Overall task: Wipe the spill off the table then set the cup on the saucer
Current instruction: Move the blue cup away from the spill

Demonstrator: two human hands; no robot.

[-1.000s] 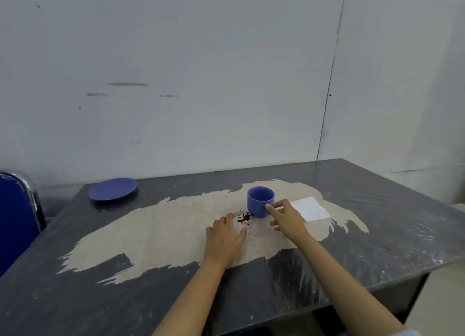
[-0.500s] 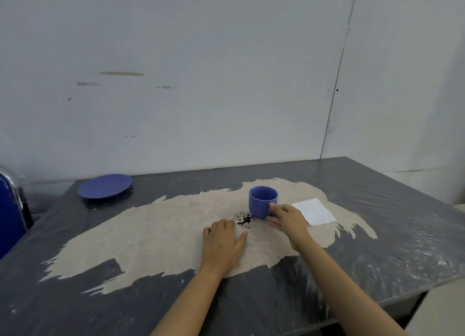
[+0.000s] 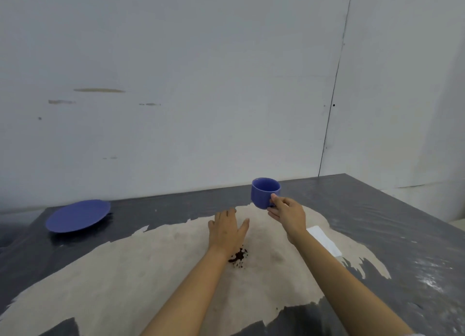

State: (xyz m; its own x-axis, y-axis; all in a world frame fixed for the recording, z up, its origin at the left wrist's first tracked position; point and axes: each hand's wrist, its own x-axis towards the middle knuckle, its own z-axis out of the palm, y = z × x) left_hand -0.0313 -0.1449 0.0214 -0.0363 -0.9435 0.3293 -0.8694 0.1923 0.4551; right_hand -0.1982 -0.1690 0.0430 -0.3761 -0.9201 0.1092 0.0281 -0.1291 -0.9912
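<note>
Right hand [image 3: 288, 211] gripping cup [image 3: 265, 192] above table [image 3: 402, 235]; left hand [image 3: 227, 228] lying flat, fingers spread, holding nothing, just beyond spill [image 3: 239, 256]; saucer [image 3: 78, 215] sitting far left of spill

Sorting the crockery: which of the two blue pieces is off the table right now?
The blue cup, held in the air by the right hand. The blue saucer sits on the table at far left.

Bare room: plain white wall [image 3: 201, 84], worn table [image 3: 402, 235].
</note>
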